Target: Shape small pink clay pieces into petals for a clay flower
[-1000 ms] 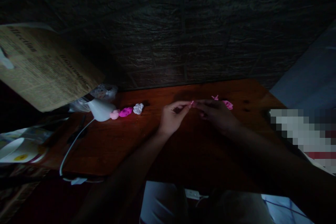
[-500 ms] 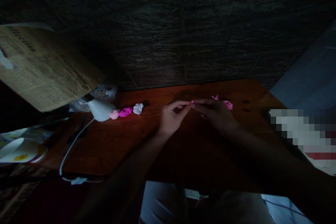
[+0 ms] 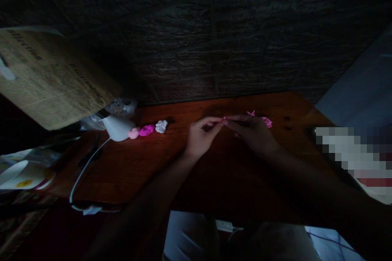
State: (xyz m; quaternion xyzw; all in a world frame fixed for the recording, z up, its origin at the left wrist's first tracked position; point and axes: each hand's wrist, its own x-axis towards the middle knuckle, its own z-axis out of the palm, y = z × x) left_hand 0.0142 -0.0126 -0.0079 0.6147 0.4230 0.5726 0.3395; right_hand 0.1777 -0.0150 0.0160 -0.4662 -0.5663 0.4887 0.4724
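Note:
My left hand (image 3: 200, 136) and my right hand (image 3: 251, 132) meet fingertip to fingertip over the far part of a dark wooden table (image 3: 147, 163). Both pinch a tiny pink piece (image 3: 224, 118) between thumb and fingers. Just behind my right hand lie more pink scraps (image 3: 266, 121) on the wood. The light is dim and the piece is too small to name.
At the left, a white lamp-like device (image 3: 118, 127) with a white cable (image 3: 80, 175) points at pale pink (image 3: 134, 133), magenta (image 3: 146, 130) and white (image 3: 161, 126) lumps. A newspaper sheet (image 3: 52, 77) hangs at far left. A dark brick wall (image 3: 214, 40) backs the table.
My right hand's fingers have closed in a little on the pink piece; both hands stay in the same spot.

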